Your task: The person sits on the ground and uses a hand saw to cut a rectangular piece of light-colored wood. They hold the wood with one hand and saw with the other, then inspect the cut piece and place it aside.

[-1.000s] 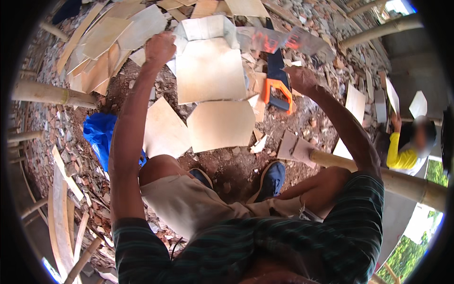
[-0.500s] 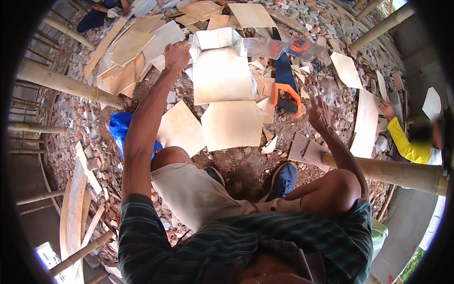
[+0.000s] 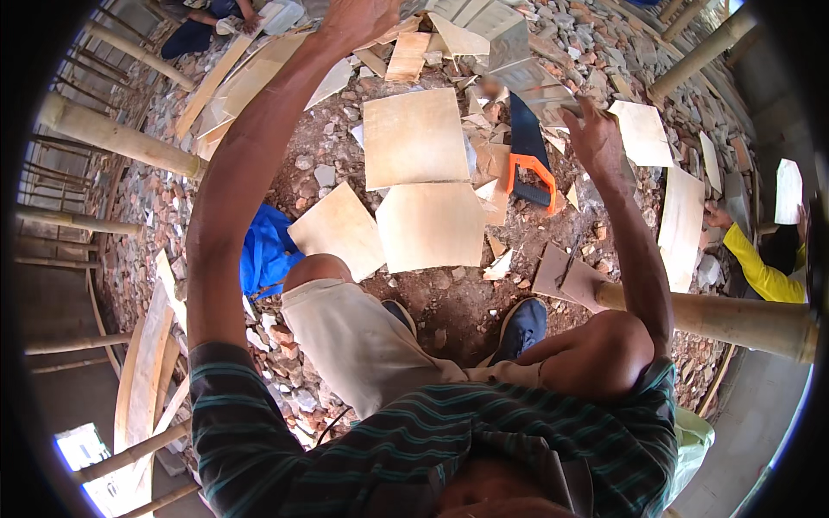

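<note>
My left hand (image 3: 361, 24) is at the top edge, its fingers partly cut off, closed at the far end of a shiny, see-through plastic sheet (image 3: 511, 53). Beyond the handsaw, my right hand (image 3: 596, 142) is raised with fingers apart, by the sheet's near right corner; whether it touches is unclear. A handsaw with an orange and black handle (image 3: 533, 177) lies between that hand and the thin wooden boards. One squarish board (image 3: 414, 138) lies against a second board (image 3: 432, 229) with cut corners; a third board (image 3: 338, 231) lies to the left.
Rubble and broken wood cover the ground. Bamboo poles (image 3: 121, 134) stand left; another pole (image 3: 717, 319) crosses beside my right knee. A blue bag (image 3: 268, 250) lies by my left knee. A co-worker's yellow sleeve (image 3: 760, 263) shows at right; another person (image 3: 203, 26) is at far left.
My left hand has moved up and away, drawing the plastic sheet off the squarish board. My right hand has lifted away from me, up to the sheet's corner.
</note>
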`<state>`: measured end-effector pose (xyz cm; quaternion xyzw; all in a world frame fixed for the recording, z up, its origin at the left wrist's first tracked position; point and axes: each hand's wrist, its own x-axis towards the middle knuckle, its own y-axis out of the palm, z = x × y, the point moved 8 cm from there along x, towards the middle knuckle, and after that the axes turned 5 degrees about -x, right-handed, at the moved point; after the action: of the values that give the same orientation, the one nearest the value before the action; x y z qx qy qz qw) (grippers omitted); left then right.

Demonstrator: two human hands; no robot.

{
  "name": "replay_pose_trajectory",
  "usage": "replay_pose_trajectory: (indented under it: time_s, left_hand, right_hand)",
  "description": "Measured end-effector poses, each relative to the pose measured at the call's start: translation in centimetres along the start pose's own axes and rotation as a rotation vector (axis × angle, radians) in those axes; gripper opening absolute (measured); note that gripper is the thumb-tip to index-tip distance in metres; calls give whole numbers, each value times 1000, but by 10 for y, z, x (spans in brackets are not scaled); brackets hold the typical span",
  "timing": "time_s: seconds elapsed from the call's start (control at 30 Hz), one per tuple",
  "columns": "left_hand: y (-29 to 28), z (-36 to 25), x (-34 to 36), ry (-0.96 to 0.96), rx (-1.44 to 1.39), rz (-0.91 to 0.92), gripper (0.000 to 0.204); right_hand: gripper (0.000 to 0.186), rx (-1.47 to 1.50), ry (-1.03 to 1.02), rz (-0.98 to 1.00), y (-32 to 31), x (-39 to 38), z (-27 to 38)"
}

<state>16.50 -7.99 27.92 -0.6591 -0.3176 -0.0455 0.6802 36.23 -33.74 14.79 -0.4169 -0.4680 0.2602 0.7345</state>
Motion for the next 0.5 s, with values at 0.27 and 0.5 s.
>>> replay_pose_trajectory:
  time_s: [0.27,0.5]
  left_hand:
    - [11,-28,-42,226,-28,-351,24]
    - [178,108,-233,-832,-289,223,78]
  right_hand:
    - [31,-79,366,30,-22,-39,-112]
    - [41,286,572,147,72,-136,-228]
